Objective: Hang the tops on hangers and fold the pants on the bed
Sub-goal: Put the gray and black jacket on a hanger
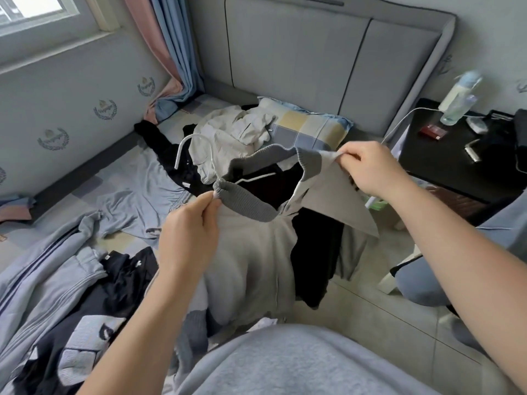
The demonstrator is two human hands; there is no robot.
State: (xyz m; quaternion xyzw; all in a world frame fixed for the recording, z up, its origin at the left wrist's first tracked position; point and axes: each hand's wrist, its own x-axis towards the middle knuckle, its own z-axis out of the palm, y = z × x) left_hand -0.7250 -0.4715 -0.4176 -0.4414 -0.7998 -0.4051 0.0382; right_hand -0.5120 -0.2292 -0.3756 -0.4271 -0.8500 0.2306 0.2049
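Biggest worry here is the hanger (180,149) popping back out of the neck. Far left, the bed (85,181) is covered in soft stuff: a slick-looking blue-grey tracksuit piece (42,266) with dark stripes, crumpled black bits, and thin pale blue pants (142,195) lying flat and not folded yet. Then the hanger: thin, white and smooth-looking, with its hook poking out up and left of the neck while one arm shows inside against the dark lining. I can't tell if either end sits in a shoulder. The left hand (188,232) pinches the ribbed dark grey collar (248,208) at its near edge. The jacket (251,258), soft light grey with a matte, fleecy look, hangs in the air between both hands over the bed's edge, and its body droops onto the clothes below. The right hand (370,169) pinches the far end of the collar, where the front flap folds out into a flat triangle. The front is open, so I reckon if either pinch lets go too soon, the heavier side drags everything off that smooth hanger. Pulling hard could also stretch the rib knit. Far right there's a black surface (456,166) with a blurry bottle (459,95), well apart from the hands, so low risk.
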